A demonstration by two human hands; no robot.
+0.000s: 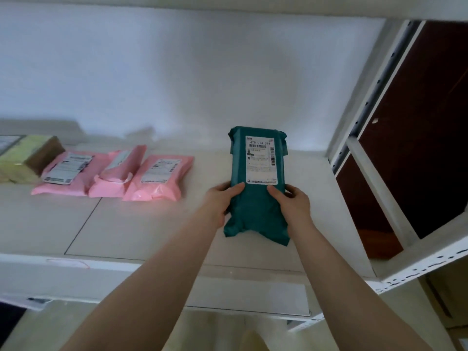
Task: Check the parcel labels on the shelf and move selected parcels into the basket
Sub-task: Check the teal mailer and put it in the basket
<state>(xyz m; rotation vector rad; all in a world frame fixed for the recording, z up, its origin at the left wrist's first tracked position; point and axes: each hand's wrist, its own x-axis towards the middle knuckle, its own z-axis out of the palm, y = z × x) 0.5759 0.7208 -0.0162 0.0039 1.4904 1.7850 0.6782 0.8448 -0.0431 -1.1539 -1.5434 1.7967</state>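
A teal plastic parcel (255, 211) with a white label facing me is held upright over the white shelf (152, 224). My left hand (222, 198) grips its lower left side and my right hand (291, 201) grips its lower right side, thumbs on the front just under the label. The parcel's bottom edge hangs close to the shelf surface. No basket is in view.
Three pink parcels (157, 178) with white labels lie in a row at the shelf's left-centre. A yellow and brown box (27, 158) sits at the far left. A white perforated shelf upright (374, 97) and a dark brown panel (417, 135) stand on the right.
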